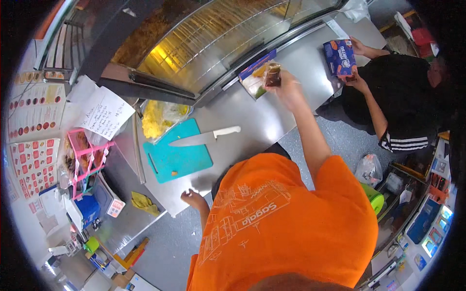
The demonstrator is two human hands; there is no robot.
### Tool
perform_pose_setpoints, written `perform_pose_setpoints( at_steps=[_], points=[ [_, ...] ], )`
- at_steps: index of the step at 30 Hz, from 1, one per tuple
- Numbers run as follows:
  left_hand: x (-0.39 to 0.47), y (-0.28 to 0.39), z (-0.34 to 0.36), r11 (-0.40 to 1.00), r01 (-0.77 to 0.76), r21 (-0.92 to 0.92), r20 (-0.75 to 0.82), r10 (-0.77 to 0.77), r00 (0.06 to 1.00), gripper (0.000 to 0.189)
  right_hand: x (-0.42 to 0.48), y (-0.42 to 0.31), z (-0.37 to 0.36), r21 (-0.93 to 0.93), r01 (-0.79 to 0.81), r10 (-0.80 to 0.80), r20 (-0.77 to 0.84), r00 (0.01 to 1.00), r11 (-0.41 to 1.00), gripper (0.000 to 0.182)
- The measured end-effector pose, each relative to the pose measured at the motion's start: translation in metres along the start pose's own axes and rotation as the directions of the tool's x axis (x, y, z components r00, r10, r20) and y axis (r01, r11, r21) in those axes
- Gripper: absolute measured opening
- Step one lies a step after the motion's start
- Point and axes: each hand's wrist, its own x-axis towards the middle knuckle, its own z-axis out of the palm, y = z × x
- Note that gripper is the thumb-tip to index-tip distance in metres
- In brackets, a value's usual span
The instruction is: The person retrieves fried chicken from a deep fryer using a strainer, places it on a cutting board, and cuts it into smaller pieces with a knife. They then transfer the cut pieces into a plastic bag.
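Note:
My right hand (289, 89) holds a small clear plastic container of dark sauce (273, 75) over an open printed food box (253, 78) on the steel counter. Food shows inside that box, partly hidden by the container. Near the counter's front edge is my left hand (193, 199), its fingers loosely bent and slightly apart, with nothing seen in it. A teal cutting board (182, 156) lies on the counter, a small food scrap on it. Across its upper part lies a kitchen knife (194, 139), its white handle extending past the board. Yellow food in a plastic bag (156, 120) sits at the board's back edge.
A co-worker in black (393, 91) stands at the right, holding a blue printed box (336, 58). A glass-fronted display cabinet (204, 43) borders the counter's back. At left are a yellow cloth (145, 203), a pink plastic rack (87, 151) and a sheet with handwriting (109, 112).

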Motion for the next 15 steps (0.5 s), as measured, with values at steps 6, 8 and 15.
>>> perform_pose_setpoints(
  at_steps=[6,8,15],
  points=[
    [0.024,-0.063,0.016,0.785,0.616,-0.073,-0.279,-0.609,0.743,0.039,-0.121,-0.081,0.098,0.214,0.068,-0.156,0.423,0.893,0.974,0.04],
    [0.034,-0.038,0.016,0.72,0.69,-0.068,-0.159,-0.691,0.705,0.039,-0.143,-0.099,0.115,0.083,0.215,-0.229,0.471,0.852,0.973,0.045],
    [0.055,-0.039,-0.003,0.782,0.598,0.173,-0.14,-0.582,0.801,0.039,-0.199,-0.135,0.202,0.166,0.526,-0.529,0.512,0.677,0.834,0.062]
  ],
)
